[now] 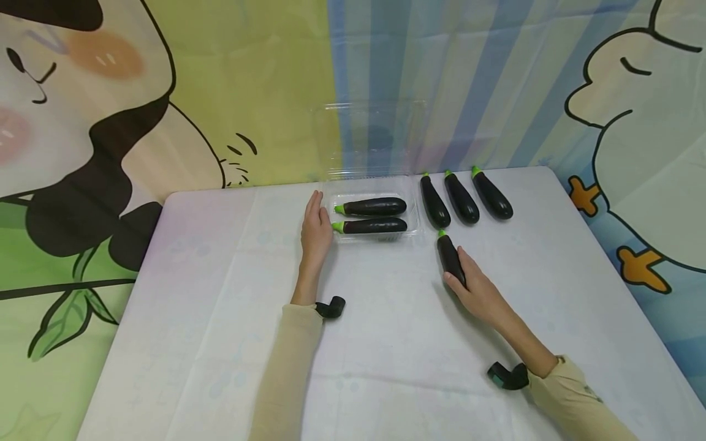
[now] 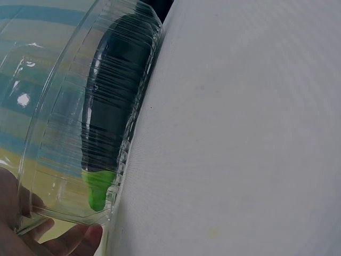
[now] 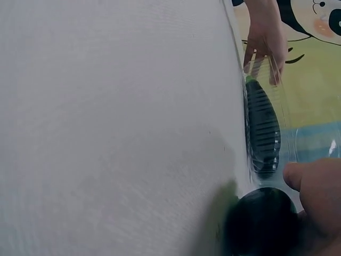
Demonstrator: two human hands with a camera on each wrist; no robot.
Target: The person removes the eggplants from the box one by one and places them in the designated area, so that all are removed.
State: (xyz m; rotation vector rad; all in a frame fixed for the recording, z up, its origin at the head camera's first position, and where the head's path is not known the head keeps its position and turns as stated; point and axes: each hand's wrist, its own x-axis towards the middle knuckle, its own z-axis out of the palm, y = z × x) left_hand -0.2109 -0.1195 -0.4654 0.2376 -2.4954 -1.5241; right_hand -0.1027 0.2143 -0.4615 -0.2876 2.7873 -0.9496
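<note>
A clear plastic clamshell box [image 1: 413,228] lies with its lid [image 1: 375,138] raised against the backdrop. Inside it two dark eggplants [image 1: 377,206] with green stems lie side by side, stems to the left. My left hand [image 1: 317,229] rests along the box's left end with its fingers fairly straight; in the left wrist view the fingertips [image 2: 91,237] touch the box corner. My right hand [image 1: 480,294] grips another eggplant [image 1: 451,257] around its thick end, stem pointing away from me. That eggplant's round end [image 3: 261,224] shows close up in the right wrist view.
Right of the box, three more eggplants [image 1: 461,197] lie in a row, stems toward the back. They rest on a white-covered table [image 1: 386,343]. A printed cloth [image 1: 265,92] with cartoon animals hangs behind the table's back edge.
</note>
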